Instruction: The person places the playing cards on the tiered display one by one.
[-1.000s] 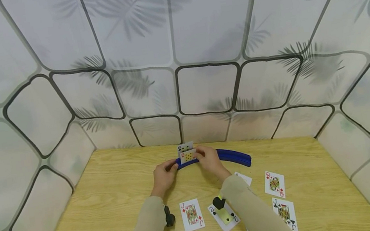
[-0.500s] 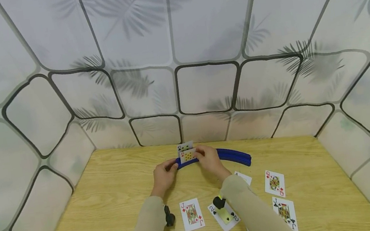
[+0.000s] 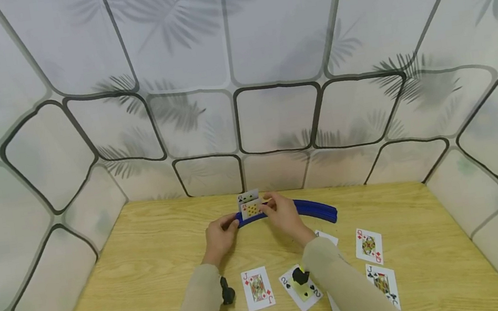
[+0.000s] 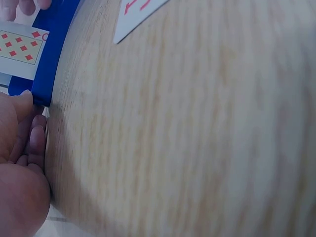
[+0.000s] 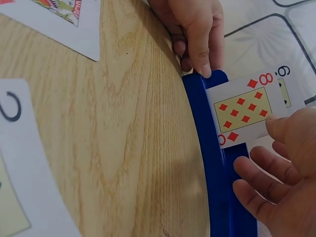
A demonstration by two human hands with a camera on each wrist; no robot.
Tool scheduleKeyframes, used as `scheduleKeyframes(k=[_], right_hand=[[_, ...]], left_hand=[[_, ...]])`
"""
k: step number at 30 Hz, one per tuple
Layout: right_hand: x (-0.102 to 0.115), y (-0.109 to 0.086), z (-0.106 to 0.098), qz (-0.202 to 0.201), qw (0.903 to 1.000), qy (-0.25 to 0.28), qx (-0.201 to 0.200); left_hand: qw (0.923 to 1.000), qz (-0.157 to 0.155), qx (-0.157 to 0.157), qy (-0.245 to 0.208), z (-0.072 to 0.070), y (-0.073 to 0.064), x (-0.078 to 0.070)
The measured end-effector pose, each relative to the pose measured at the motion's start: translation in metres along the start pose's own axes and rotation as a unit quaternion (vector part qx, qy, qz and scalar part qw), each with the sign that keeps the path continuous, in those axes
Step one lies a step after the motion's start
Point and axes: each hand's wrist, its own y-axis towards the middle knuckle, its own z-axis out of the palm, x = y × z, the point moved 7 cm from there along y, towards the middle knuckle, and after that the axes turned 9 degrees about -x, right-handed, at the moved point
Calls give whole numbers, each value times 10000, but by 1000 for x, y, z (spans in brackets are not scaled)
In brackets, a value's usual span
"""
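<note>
Head view: a white playing card with red diamonds (image 3: 251,209) stands upright in the curved blue holder (image 3: 315,210), whose long axis runs left to right. It sits between the left hand (image 3: 220,238) and the nearer right hand (image 3: 285,218), immediately left of the latter. Loose on the table (image 3: 160,274), a white face card in red and yellow (image 3: 258,288) reads J.

Left wrist view: the left hand pinches the holder's end.

Right wrist view: the right thumb seemingly touches the card's edge, the other fingers spread, enclosing nothing; its corner reads 8. Behind, a white card with black pips (image 5: 286,93) shows 6 or 9.
</note>
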Motion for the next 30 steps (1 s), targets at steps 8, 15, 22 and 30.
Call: scheduleKeyframes(k=[8, 15, 22, 30], right_hand=[[9, -16, -8, -423, 9984, -333, 197], [3, -42, -7, -541, 9940, -621, 715], [-1, -70, -2, -800, 9866, -633, 1270], [6, -105, 4, -1211, 9632, -1259, 2043]], left_hand=[[10000, -44, 33, -13, 0, -1, -1], [9999, -92, 46, -31, 0, -1, 0], [9998, -199, -16, -88, 0, -1, 0], [9996, -256, -37, -114, 0, -2, -1]])
